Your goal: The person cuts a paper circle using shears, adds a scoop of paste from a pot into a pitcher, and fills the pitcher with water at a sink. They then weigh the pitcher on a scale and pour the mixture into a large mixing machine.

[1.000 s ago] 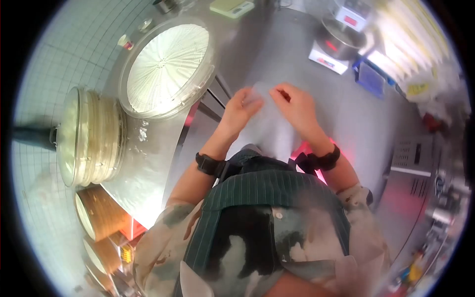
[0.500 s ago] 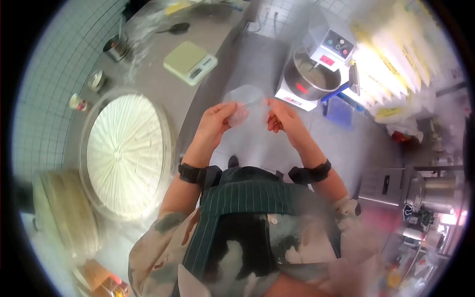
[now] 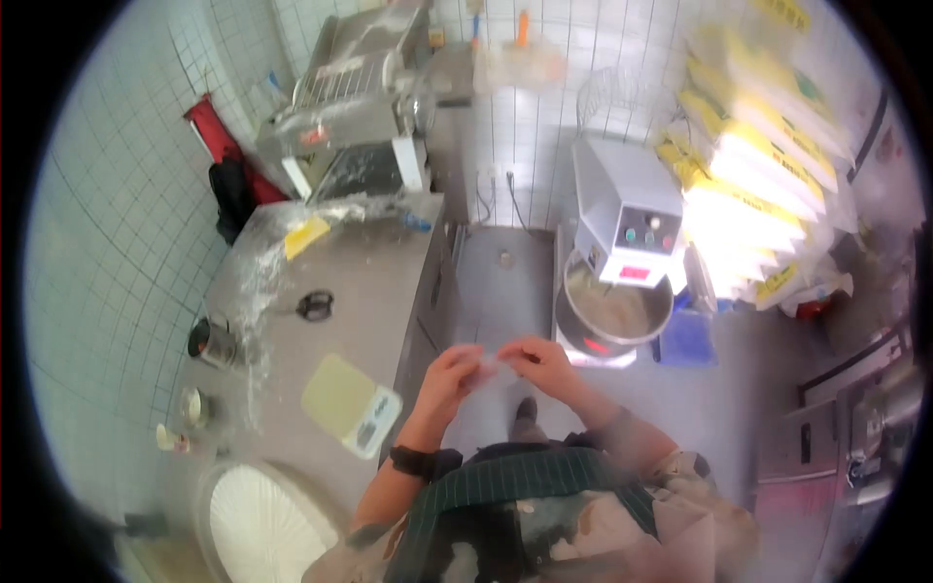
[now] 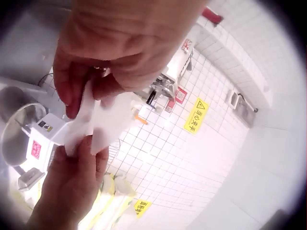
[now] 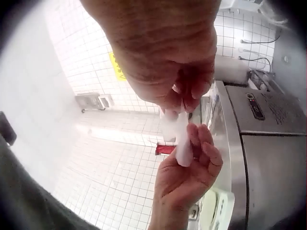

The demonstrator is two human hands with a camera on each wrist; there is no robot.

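Note:
Between my two hands is a thin, translucent white sheet [image 4: 108,122], folded or bunched into layers; whether it is paper or plastic I cannot tell. My left hand [image 3: 450,381] pinches one side between thumb and fingers. The opposite edge is pinched by my right hand [image 3: 549,369], its fingertips close to the left ones. Seen in the right wrist view, the sheet [image 5: 181,139] hangs down from the right fingertips onto the left fingers. Both hands are held in the air in front of the apron, over the floor beside the steel counter [image 3: 277,364].
Ahead to the right stands a dough mixer [image 3: 627,209] with a steel bowl [image 3: 617,311]. Stacked yellow-and-white sacks [image 3: 758,185] rise beside it. A kitchen scale [image 3: 352,403], a dark scoop-like item [image 3: 315,306] and a round white woven tray [image 3: 258,534] lie on the counter.
The head view has swung up and forward, bringing the mixer and back wall nearer the middle. The sheet, spread wider half a second ago, now shows smaller between closer hands.

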